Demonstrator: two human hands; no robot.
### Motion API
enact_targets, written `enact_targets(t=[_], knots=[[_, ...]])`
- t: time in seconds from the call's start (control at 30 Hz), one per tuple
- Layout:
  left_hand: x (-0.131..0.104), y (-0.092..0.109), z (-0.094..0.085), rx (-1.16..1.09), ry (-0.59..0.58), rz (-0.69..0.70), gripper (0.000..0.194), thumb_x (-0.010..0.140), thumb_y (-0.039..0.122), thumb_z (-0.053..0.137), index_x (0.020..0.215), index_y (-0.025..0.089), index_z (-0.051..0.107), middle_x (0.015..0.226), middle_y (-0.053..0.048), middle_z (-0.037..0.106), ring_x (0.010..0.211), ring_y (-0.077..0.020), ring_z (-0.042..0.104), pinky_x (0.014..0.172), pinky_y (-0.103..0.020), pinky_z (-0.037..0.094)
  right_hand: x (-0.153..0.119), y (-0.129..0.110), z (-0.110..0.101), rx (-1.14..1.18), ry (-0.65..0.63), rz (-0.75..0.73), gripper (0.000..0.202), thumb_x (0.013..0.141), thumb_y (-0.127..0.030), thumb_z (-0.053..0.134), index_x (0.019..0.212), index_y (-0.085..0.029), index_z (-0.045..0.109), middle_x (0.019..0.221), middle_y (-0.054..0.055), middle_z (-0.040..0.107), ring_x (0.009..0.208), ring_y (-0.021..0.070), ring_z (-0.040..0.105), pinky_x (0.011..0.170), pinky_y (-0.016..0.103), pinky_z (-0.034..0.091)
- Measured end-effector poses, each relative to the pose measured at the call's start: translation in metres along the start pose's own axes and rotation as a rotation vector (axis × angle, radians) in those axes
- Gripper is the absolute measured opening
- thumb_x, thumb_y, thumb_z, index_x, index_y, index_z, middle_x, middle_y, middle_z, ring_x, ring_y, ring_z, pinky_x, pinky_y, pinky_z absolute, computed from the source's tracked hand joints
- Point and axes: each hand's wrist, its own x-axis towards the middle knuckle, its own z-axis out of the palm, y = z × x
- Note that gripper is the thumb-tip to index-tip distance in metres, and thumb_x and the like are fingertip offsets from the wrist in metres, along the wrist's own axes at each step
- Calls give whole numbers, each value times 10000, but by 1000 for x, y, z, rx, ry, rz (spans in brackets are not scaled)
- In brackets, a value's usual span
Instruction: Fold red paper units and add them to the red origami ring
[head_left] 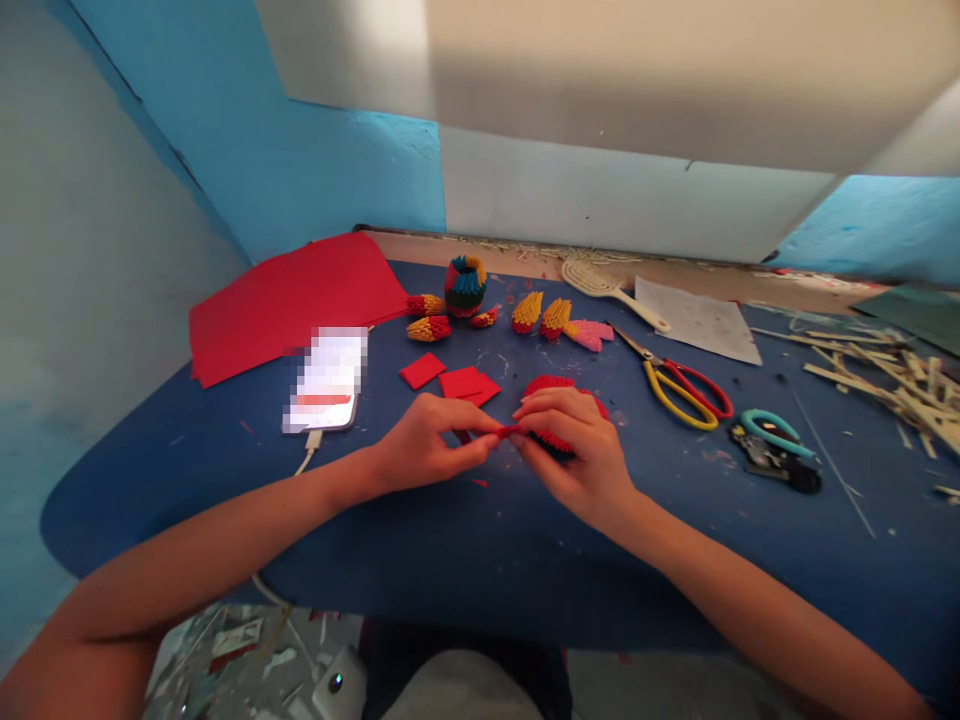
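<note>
Between the fingertips of both hands is a small folded piece of red paper [507, 432]. My left hand [439, 440] pinches its left end, and my right hand [574, 445] pinches the right end. Behind my right hand sits a red piece built of many folded paper units [551, 383], partly covered by the fingers. Small red paper rectangles [422, 371] lie just beyond my left hand. Farther back stand a multicoloured folded-paper pot [466, 288] and several yellow-and-red paper pieces [428, 328], with a pink one [591, 334] at their right.
Large red sheets [292, 305] and a lit phone [326, 380] on a cable lie left on the blue table [480, 560]. Rightward are scissors [679, 390], a cutter-like tool with a teal handle [776, 445], a hairbrush [611, 290], a white sheet [697, 318] and scattered pale strips [892, 385].
</note>
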Motion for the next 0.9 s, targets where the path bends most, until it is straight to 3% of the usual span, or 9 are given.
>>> enact_targets(t=[0.17,0.37,0.47,0.67,0.9], knots=[[1,-2,-1,4,-46,62,149,825,194,546,786,119,669,729,-47,690,657,-102,621,630,-190,480,-1,1,2,-8,-25,-20,50,764,-150,633,787,-193,617,837,35,656,852,179,589,771,356,428],[1,-4,-3,63,-69,130,137,817,188,568,799,104,674,717,-61,675,643,-108,614,608,-193,474,-1,-4,3,133,-104,115,33,829,-180,558,814,-176,587,838,49,641,803,161,579,728,330,430],[0,-2,-2,84,-74,113,134,809,192,585,789,96,678,675,-55,671,602,-105,612,580,-186,466,-2,-5,5,146,-113,125,52,837,-170,529,806,-173,570,790,38,625,756,152,558,701,320,415],[-1,5,1,-22,-78,-68,102,793,145,581,839,89,653,655,-31,685,546,-75,612,517,-130,457,-5,-6,9,108,-108,109,33,832,-156,519,827,-167,550,725,11,572,675,122,514,634,280,385],[-3,7,0,78,-52,48,80,749,118,574,696,120,635,554,4,636,460,-62,537,473,-151,411,-6,-9,11,137,-138,102,61,840,-171,505,806,-185,552,700,-3,570,654,120,510,616,269,382]])
